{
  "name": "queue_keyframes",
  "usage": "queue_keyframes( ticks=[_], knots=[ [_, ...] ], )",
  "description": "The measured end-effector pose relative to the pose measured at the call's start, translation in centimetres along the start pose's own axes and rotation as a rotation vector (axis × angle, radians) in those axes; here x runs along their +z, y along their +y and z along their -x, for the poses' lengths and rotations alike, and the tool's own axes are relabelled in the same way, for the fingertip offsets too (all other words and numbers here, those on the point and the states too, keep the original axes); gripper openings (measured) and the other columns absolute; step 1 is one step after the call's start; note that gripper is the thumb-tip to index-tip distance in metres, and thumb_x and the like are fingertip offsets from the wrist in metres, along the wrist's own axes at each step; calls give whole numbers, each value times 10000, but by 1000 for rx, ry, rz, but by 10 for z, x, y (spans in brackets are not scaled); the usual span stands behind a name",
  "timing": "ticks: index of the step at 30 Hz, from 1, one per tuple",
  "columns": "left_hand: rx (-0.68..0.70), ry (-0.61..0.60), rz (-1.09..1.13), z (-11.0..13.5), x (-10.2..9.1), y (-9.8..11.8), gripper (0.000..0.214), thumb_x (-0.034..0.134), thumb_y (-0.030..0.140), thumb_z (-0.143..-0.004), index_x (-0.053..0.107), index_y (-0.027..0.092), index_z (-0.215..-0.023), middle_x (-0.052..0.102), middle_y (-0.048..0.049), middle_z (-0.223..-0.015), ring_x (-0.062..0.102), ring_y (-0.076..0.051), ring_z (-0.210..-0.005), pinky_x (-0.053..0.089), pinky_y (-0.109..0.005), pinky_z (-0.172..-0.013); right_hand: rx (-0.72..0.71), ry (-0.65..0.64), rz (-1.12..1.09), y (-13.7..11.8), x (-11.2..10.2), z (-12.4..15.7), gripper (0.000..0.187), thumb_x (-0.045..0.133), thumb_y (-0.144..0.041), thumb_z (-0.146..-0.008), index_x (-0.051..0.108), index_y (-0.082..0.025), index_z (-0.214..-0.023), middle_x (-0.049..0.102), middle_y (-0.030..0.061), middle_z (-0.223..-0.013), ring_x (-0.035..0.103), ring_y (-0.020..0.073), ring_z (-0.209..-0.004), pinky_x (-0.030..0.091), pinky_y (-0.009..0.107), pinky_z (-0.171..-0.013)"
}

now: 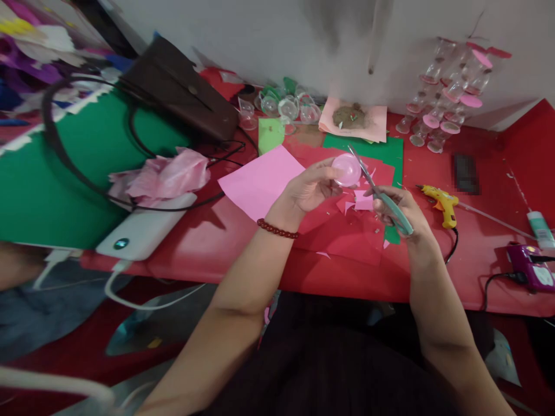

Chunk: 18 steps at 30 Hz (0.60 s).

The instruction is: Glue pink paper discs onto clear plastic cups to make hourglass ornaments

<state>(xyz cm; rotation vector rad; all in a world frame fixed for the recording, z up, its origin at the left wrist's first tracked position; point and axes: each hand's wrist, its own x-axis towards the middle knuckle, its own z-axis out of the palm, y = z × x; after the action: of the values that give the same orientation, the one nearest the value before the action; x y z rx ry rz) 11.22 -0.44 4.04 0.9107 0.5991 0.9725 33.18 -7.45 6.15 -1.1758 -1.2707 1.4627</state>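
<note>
My left hand (315,188) grips a small round cup (347,170), clear plastic with a pink disc at its face. Scissors (392,209) with pale green handles are in my right hand (401,208), their blades pointing up and left beside the cup's right edge. Whether the blades touch the cup I cannot tell. Below both hands, pink paper scraps (363,200) lie over red sheets (338,242). A larger pink sheet (262,180) rests left of my left hand.
A yellow glue gun (440,205) lies right of my right hand. Joined clear cups (451,98) stand at the back right, more plastic cups (288,108) at the back. A brown bag (182,86) and white power bank (147,228) are on the left.
</note>
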Motion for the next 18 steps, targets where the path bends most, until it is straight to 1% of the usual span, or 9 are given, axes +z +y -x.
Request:
queue_keyframes(
  ticks=[5, 8, 13, 18],
  knots=[
    [-10, 11, 4, 2, 2, 3, 310, 893, 309, -595, 773, 196, -858, 738, -26, -801, 621, -123, -657, 518, -240, -609, 17, 0, -1, -1, -2, 1, 485, 986, -483, -585, 755, -183, -889, 475, -95, -570, 336, 31, -436, 209, 225, -424],
    [3, 28, 1, 2, 2, 4, 311, 887, 293, -597, 777, 188, -869, 731, -21, -799, 641, -127, -685, 514, -229, -609, 33, -8, 22, 0, -5, 1, 502, 987, -487, -600, 769, -178, -931, 457, -94, -580, 334, 33, -447, 208, 225, -426],
    [6, 50, -8, 2, 1, 5, 286, 851, 280, -649, 767, 190, -907, 731, -13, -810, 656, -129, -708, 518, -233, -634, 38, -2, 58, 2, -8, 1, 528, 984, -499, -612, 781, -172, -974, 465, -90, -596, 338, 33, -453, 214, 227, -422],
    [-15, 86, 7, 2, -3, 4, 314, 889, 276, -614, 758, 189, -885, 729, 8, -814, 646, -104, -709, 512, -208, -638, 53, 15, 85, -1, -7, 2, 544, 984, -503, -600, 789, -166, -980, 457, -101, -570, 330, 30, -435, 205, 226, -413]
  ],
)
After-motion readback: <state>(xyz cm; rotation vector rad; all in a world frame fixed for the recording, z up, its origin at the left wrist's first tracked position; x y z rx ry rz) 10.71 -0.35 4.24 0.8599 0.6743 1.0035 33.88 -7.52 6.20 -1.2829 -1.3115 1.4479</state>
